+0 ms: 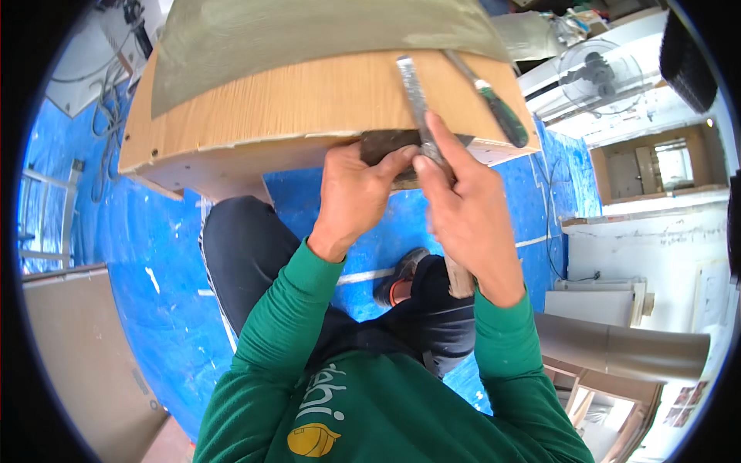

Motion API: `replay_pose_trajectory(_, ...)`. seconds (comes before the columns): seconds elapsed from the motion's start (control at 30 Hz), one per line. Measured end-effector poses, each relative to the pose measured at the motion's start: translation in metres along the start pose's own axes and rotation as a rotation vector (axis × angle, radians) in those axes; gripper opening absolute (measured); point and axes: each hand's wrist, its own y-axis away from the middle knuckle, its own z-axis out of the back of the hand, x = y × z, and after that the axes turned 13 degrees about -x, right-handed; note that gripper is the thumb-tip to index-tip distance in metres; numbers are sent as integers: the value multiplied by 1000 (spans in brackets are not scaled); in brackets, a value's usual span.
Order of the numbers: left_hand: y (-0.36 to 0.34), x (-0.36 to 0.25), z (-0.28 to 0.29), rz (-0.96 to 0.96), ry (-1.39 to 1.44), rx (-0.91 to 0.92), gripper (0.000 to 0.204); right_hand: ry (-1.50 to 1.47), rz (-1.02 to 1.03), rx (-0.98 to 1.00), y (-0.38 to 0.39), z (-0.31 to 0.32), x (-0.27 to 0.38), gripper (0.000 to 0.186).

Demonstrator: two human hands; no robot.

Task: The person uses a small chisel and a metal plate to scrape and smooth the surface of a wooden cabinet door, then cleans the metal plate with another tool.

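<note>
A light wooden box [293,92] stands before me, partly covered by a grey-green sheet [324,27]. My left hand [351,197] pinches a dark flat piece [382,145] at the box's front edge, thumb on top. My right hand [467,212] is closed on a long flat metal tool [411,83], which crosses the dark piece and points away from me. A wooden length [457,274] shows below that hand; I cannot tell whether it joins the tool. A second tool with a green and black handle [502,112] lies on the box top to the right.
Blue floor covering [147,255] surrounds my legs, with cables [108,131] at the left. A board [85,339] leans at lower left. At the right are a fan [594,73], a brown roll [617,347] and pale boards [590,305].
</note>
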Motion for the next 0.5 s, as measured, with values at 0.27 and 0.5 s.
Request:
replay_pose_trajectory(0.27,-6,1,-4,133,-83,-33,22,-356,-146,-54,22,25,2,63)
replay_pose_trajectory(0.5,-4,7,0,69,30,-46,20,-280,-166,32,54,33,-11,61)
